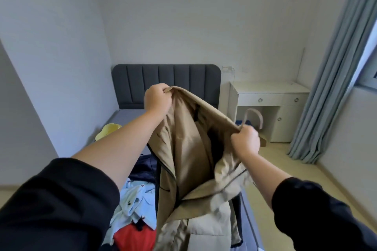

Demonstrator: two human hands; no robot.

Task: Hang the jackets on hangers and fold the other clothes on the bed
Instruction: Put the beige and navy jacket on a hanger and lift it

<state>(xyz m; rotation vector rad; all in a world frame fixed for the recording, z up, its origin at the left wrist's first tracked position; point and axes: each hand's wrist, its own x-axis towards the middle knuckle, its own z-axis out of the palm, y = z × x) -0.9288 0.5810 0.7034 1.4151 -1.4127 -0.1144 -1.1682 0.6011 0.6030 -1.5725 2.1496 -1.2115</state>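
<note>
Left grip [157,98]: fingers pinched on one edge of the tan jacket [189,149]. Right grip [245,140]: curled tight on the opposite edge, hanger [255,115] hook rising just behind it (whether held too, unclear). Jacket: spread open between both, hanging above the bed's near end. Bed [128,115], near to far: red garment [132,238], pale-blue printed garment [132,199], navy garment [142,171], yellow item [107,130] at the left edge, grey headboard [163,79].

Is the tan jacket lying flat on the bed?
No: the left hand and right hand grip the jacket by its top edge, holding it up above the bed.
</note>
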